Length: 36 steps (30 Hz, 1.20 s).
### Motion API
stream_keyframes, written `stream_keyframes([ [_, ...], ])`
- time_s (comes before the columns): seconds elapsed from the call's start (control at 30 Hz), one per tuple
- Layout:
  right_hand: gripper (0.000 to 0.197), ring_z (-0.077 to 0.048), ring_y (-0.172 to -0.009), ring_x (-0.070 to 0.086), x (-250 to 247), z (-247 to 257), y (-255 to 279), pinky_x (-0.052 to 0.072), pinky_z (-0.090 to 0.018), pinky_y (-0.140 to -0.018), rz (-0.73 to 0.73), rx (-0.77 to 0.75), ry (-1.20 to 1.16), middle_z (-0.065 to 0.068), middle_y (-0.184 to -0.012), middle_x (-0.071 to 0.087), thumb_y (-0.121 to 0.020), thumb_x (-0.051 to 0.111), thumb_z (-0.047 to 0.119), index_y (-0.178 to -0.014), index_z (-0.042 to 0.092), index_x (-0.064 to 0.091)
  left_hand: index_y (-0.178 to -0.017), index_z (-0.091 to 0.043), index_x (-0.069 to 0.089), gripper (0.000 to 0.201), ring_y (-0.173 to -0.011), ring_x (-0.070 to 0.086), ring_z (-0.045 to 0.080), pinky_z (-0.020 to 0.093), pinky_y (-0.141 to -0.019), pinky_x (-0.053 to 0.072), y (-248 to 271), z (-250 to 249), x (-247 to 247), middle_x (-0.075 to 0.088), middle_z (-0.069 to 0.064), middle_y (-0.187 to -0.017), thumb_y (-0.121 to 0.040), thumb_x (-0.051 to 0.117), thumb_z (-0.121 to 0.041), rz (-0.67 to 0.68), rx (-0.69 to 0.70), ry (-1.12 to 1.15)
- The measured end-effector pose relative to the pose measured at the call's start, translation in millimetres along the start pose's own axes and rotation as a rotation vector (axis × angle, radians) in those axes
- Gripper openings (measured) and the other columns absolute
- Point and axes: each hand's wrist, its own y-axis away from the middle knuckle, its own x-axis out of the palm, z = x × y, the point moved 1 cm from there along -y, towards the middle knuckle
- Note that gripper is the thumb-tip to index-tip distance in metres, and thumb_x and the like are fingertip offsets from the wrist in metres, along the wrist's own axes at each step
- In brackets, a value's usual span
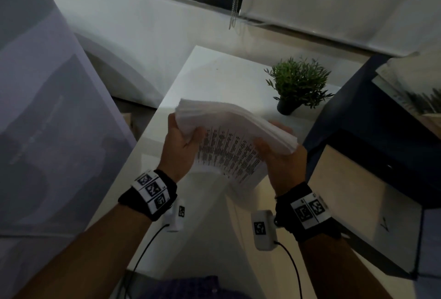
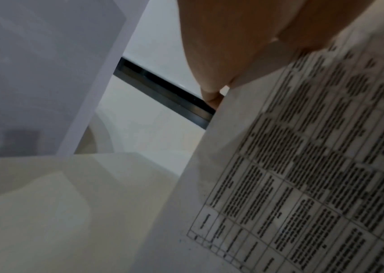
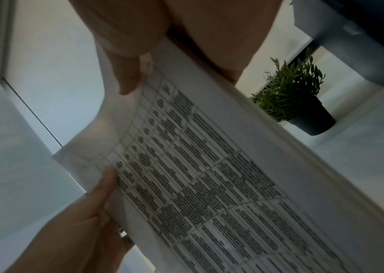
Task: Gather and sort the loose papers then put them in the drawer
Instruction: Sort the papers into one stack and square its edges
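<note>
Hands meet above a white table (image 1: pixel 167 146): left hand (image 1: pixel 181 146) and right hand (image 1: pixel 284 157) each clamp fingers round one end of the paper stack (image 1: pixel 229 141), held in mid-air. Squaring looks underway; next, likely the drawer, not clearly visible.

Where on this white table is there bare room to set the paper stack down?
Bare tabletop lies beyond the paper stack, left of the potted plant; another patch lies near the person, between the wrists. The right side is crowded by the plant and the dark cabinet. Left hand and right hand both grip the stack.
</note>
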Motion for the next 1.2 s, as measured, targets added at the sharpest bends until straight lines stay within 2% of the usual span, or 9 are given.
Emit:
stream_keyframes([
  [0.13, 0.031, -0.013, -0.087, 0.071, 4.0, 12.9, -7.8, 0.054, -0.02, -0.071, -0.114, -0.058, -0.104, 0.003, -0.09, 0.075, -0.083, 0.071, 0.021, -0.11, 0.01, 0.061, -0.115, -0.018, 0.048, 0.04, -0.092, 0.057, 0.003, 0.021, -0.081, 0.048, -0.1, -38.3, 6.3, 0.059, -0.007, -0.106, -0.091, 0.057, -0.05, -0.148, 0.164, 0.114],
  [0.27, 0.014, -0.002, -0.075, 0.069, 5.8, 17.4, -18.3, 0.051, -0.014, -0.066, -0.207, -0.021, -0.093, 0.012, -0.077, 0.074, -0.089, 0.065, 0.008, -0.102, 0.005, 0.066, -0.103, -0.012, 0.055, 0.014, -0.078, 0.052, 0.006, 0.023, -0.073, 0.044, -12.5, -62.8, 15.0, 0.056, -0.003, -0.089, -0.092, 0.06, -0.02, -0.247, 0.207, 0.142],
  [0.5, 0.014, -0.03, -0.087, 0.071, 5.4, 13.2, -24.6, 0.056, -0.038, -0.078, -0.227, 0.002, -0.112, -0.005, -0.084, 0.076, -0.087, 0.059, 0.011, -0.098, 0.015, 0.068, -0.086, -0.014, 0.062, 0.016, -0.082, 0.058, 0.0, 0.016, -0.079, 0.043, -25.9, -66.1, 19.9, 0.062, -0.009, -0.083, -0.089, 0.054, 0.0, -0.314, 0.122, 0.08],
  [0.67, 0.035, 0.005, -0.08, 0.066, 2.7, 8.5, -17.9, 0.05, -0.011, -0.068, -0.156, -0.04, -0.099, 0.017, -0.085, 0.072, -0.081, 0.066, 0.014, -0.112, 0.001, 0.058, -0.087, -0.006, 0.061, 0.019, -0.079, 0.057, 0.003, 0.018, -0.078, 0.043, -32.2, -63.3, 17.3, 0.061, -0.005, -0.081, -0.092, 0.045, 0.001, -0.306, 0.101, 0.131],
  [0.83, 0.038, -0.006, -0.083, 0.069, 10.3, -21.5, -5.1, 0.055, -0.022, -0.068, -0.05, 0.171, -0.008, 0.0, -0.097, 0.07, -0.075, 0.081, 0.008, -0.109, 0.012, 0.064, -0.086, -0.006, 0.053, 0.021, -0.078, 0.051, 0.006, 0.019, -0.077, 0.04, -35.7, -58.2, 14.7, 0.055, -0.004, -0.081, -0.099, 0.037, -0.01, -0.274, 0.118, 0.109],
  [0.93, 0.021, -0.001, -0.075, 0.07, 13.0, -27.1, -4.2, 0.054, -0.018, -0.066, -0.073, 0.242, -0.019, 0.009, -0.085, 0.073, -0.078, 0.078, 0.01, -0.095, 0.02, 0.071, -0.111, -0.011, 0.054, 0.031, -0.093, 0.05, 0.007, 0.028, -0.084, 0.041, -35.9, -68.8, 5.4, 0.054, -0.01, -0.102, -0.096, 0.05, -0.038, -0.172, 0.235, -0.15],
  [1.07, 0.02, 0.01, -0.066, 0.065, 17.8, -11.0, -12.6, 0.049, -0.008, -0.059, -0.04, 0.143, -0.008, 0.006, -0.082, 0.069, -0.08, 0.075, 0.003, -0.1, 0.003, 0.07, -0.144, -0.039, 0.035, 0.088, -0.142, 0.03, 0.022, 0.06, -0.113, 0.017, -29.9, -103.8, 6.7, 0.038, -0.011, -0.15, -0.07, 0.051, -0.085, 0.204, 0.548, -1.215],
  [1.13, 0.017, 0.01, -0.069, 0.065, 24.4, -0.6, -18.3, 0.05, -0.011, -0.062, 0.011, 0.065, 0.059, 0.004, -0.082, 0.07, -0.081, 0.075, 0.006, -0.098, 0.008, 0.072, -0.134, -0.043, 0.044, 0.07, -0.133, 0.046, 0.017, 0.063, -0.111, 0.018, -33.1, -119.8, 13.4, 0.055, -0.014, -0.136, -0.074, 0.058, -0.075, 0.36, 0.547, -1.299],
  [1.2, 0.016, 0.003, -0.072, 0.067, 31.1, 6.6, -22.8, 0.055, -0.023, -0.066, 0.079, -0.006, 0.13, 0.001, -0.082, 0.072, -0.081, 0.076, 0.011, -0.097, 0.008, 0.074, -0.108, -0.037, 0.062, 0.03, -0.099, 0.066, 0.017, 0.045, -0.095, 0.041, -42.7, -123.4, 7.9, 0.07, -0.012, -0.098, -0.081, 0.065, -0.052, 0.418, 0.534, -1.129],
])
